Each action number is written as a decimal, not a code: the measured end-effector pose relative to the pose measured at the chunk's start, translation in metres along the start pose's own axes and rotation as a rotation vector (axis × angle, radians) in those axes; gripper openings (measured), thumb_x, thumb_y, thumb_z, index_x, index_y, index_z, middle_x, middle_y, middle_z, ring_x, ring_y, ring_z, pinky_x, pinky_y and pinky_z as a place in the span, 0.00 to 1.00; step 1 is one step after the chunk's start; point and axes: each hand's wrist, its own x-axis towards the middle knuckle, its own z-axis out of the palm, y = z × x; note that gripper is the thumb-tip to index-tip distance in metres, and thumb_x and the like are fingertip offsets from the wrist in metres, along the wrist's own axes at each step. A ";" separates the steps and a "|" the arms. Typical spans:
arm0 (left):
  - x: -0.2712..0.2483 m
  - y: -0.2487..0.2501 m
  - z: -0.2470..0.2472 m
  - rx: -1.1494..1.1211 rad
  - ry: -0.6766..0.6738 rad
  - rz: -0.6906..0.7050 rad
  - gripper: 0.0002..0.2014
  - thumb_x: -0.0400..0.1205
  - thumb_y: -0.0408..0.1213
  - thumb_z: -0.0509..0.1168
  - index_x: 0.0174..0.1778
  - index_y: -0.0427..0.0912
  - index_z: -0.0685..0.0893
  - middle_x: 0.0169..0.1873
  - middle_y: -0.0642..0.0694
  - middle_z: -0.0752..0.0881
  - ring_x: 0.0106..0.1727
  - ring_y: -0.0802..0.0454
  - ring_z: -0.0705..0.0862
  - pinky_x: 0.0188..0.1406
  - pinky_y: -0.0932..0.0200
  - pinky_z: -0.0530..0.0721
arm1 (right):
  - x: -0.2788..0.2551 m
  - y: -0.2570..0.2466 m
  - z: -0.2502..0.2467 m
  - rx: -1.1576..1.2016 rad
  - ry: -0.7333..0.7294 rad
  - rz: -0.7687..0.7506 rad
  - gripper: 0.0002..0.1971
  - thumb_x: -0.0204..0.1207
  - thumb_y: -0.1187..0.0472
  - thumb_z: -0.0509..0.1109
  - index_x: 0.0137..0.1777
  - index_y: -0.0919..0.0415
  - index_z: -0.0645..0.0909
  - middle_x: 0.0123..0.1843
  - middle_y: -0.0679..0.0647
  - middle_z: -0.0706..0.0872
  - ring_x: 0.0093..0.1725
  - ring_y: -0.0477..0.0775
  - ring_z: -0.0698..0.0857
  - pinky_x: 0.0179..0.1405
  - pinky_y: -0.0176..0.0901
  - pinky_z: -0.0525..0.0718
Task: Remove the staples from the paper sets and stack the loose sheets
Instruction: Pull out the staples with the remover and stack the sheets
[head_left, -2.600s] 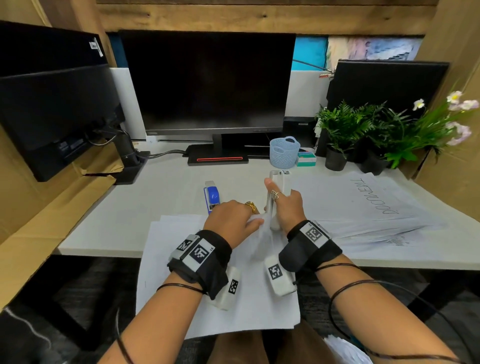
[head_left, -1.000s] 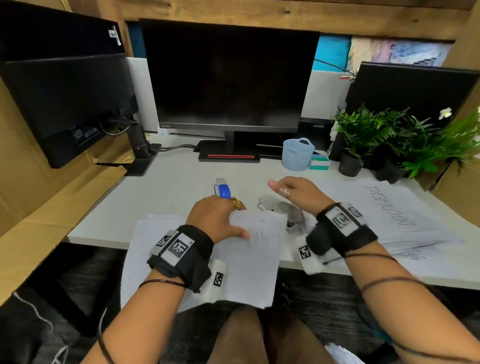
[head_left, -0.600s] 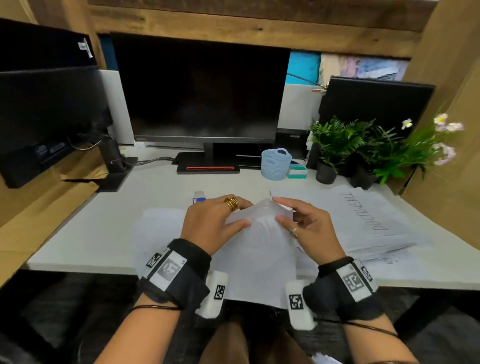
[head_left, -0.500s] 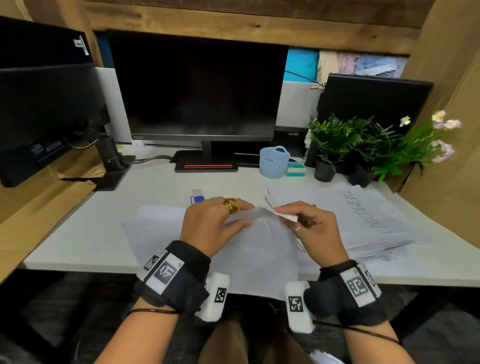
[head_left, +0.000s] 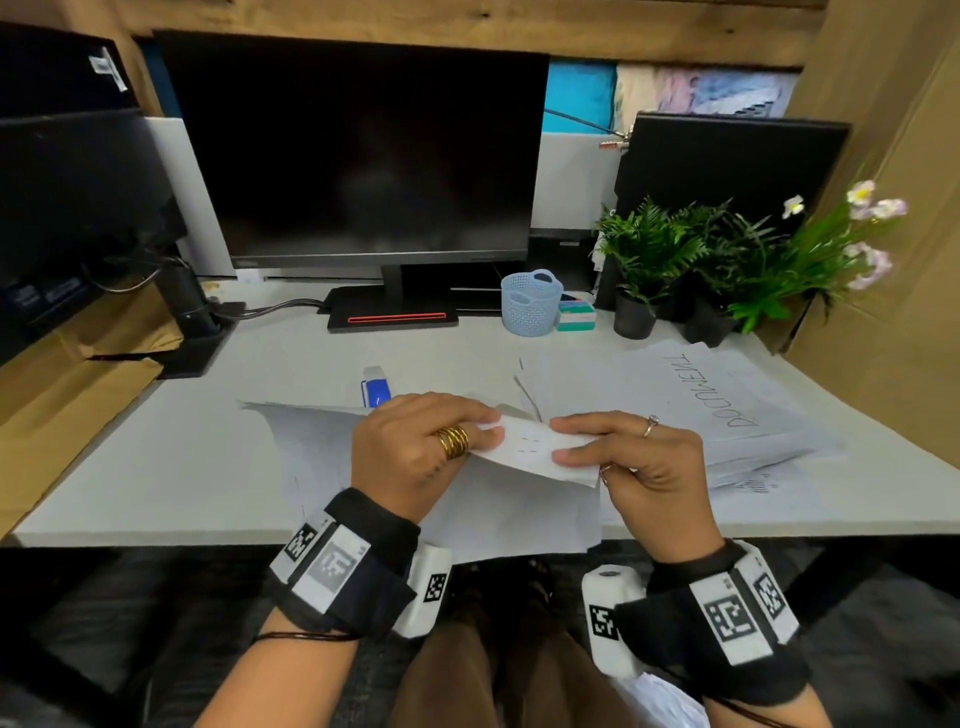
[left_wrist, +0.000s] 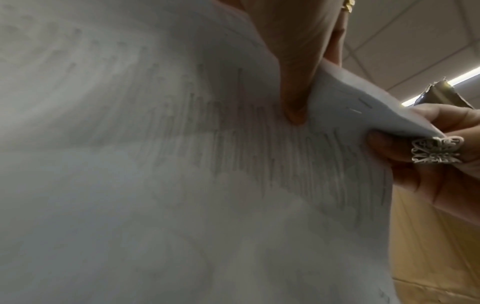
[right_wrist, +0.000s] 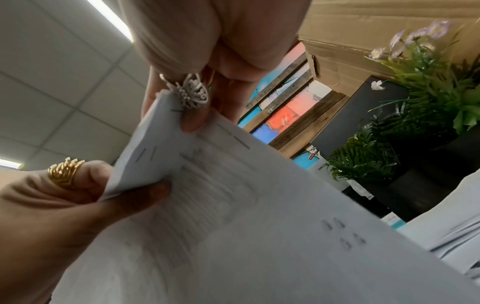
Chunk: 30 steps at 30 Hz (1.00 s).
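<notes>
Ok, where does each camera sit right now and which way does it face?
Head: on the head, looking forward and down at the desk; both hands pinch the paper set.
Left wrist: under the paper set, looking up; left hand and right hand show.
Right wrist: looking up past the right hand toward plants; left hand shows.
All three views share the stapled corner.

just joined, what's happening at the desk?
A person is working on a paper set at the desk's near edge. The left hand and right hand each pinch its folded-up top corner, where staple marks show. A loose pile lies to the right, and a blue stapler sits just behind the hands.
</notes>
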 end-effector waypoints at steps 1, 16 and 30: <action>0.001 0.001 0.000 -0.001 0.002 0.001 0.06 0.77 0.37 0.71 0.36 0.45 0.92 0.39 0.52 0.91 0.40 0.55 0.88 0.34 0.58 0.83 | 0.000 0.000 -0.001 -0.005 0.008 0.000 0.17 0.63 0.72 0.58 0.37 0.64 0.90 0.49 0.53 0.90 0.51 0.44 0.88 0.51 0.33 0.83; -0.012 0.020 0.040 0.083 -0.483 -0.310 0.21 0.78 0.56 0.56 0.42 0.47 0.89 0.32 0.48 0.90 0.32 0.44 0.87 0.27 0.60 0.80 | -0.040 0.000 -0.080 0.053 -0.201 0.626 0.15 0.70 0.73 0.73 0.39 0.49 0.80 0.32 0.36 0.88 0.40 0.35 0.87 0.39 0.23 0.82; -0.017 0.095 0.199 0.130 -1.084 -0.074 0.31 0.83 0.60 0.49 0.82 0.56 0.51 0.82 0.46 0.50 0.82 0.45 0.45 0.78 0.44 0.42 | -0.188 0.064 -0.203 -0.538 -0.368 0.882 0.24 0.65 0.86 0.63 0.48 0.61 0.91 0.47 0.56 0.91 0.52 0.41 0.85 0.52 0.17 0.73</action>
